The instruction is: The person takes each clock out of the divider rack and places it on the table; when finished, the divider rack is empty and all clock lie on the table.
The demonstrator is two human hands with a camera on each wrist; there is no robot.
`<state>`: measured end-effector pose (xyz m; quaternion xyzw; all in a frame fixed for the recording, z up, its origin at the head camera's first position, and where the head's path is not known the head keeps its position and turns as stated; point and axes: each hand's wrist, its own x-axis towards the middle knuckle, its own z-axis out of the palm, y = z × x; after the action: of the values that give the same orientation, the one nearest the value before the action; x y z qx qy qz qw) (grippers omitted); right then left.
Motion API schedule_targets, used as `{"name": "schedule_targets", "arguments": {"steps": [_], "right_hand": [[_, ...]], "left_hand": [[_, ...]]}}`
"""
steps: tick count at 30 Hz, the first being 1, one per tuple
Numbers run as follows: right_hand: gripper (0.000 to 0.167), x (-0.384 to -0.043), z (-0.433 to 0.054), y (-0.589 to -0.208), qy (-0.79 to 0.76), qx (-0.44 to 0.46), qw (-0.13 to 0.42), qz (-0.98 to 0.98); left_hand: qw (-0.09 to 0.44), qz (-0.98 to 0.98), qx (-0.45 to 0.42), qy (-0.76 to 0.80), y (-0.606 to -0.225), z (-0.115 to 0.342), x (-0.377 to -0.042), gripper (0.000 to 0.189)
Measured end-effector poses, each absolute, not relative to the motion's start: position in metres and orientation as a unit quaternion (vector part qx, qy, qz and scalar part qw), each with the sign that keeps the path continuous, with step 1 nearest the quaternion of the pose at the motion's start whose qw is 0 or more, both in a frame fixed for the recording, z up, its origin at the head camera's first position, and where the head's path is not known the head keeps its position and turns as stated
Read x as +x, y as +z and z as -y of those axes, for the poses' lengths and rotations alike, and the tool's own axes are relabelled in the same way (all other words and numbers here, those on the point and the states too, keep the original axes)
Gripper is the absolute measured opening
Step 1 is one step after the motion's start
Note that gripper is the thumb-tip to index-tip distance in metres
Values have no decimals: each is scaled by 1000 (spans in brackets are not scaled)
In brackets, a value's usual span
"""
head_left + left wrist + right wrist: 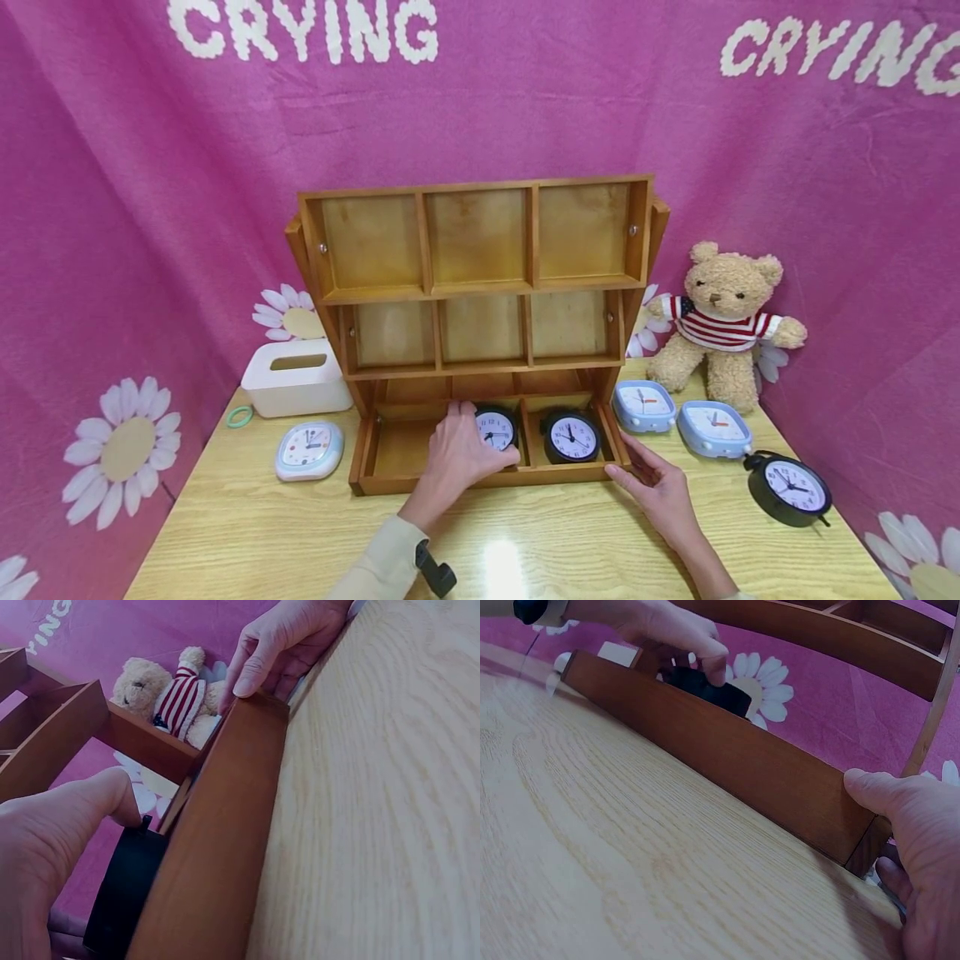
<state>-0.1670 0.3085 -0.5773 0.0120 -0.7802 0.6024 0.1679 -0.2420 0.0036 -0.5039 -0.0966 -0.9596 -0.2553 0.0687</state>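
A brown wooden tiered shelf (555, 476) with square compartments stands in the middle of the table. In its bottom tier, my left hand (459, 448) grips a round black alarm clock (497, 431) at the middle compartment, thumb on one side and fingers on the other. The left wrist view shows this black clock (124, 892) from the side, just behind the front board. A second black alarm clock (572, 438) sits face up in the bottom right compartment. My right hand (663, 492) holds the shelf's lower right front corner, thumb on the front board and fingers around the side.
Right of the shelf lie two blue square clocks (645, 407) and another black alarm clock (791, 490), with a teddy bear (723, 308) behind them. On the left are a white tissue box (296, 392), a green ring (239, 417) and a white-faced clock (309, 450). Pink cloth hangs around the table.
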Motion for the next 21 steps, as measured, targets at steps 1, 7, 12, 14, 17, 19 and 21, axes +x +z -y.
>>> {"name": "schedule_targets", "arguments": {"steps": [1, 7, 12, 14, 17, 19, 21], "right_hand": [[57, -167, -309, -578, 602, 14, 170, 780], [57, -166, -309, -577, 601, 12, 169, 781], [57, -166, -309, -576, 603, 10, 165, 780], [57, -166, -309, -576, 600, 8, 164, 783], [57, -166, -308, -575, 596, 5, 164, 786], [57, -165, -308, -575, 596, 3, 162, 786], [57, -165, -308, -575, 598, 2, 160, 785]], "left_hand": [[67, 959, -95, -258, -503, -4, -242, 91], [45, 949, -93, -299, -491, -1, -239, 96], [32, 934, -86, -345, -484, 3, -237, 99], [34, 930, -84, -356, -483, 5, -237, 96], [43, 925, -84, -369, -482, 8, -235, 90], [53, 921, -82, -377, -482, 12, -233, 87], [65, 916, -82, -387, -483, 15, -231, 85]]}}
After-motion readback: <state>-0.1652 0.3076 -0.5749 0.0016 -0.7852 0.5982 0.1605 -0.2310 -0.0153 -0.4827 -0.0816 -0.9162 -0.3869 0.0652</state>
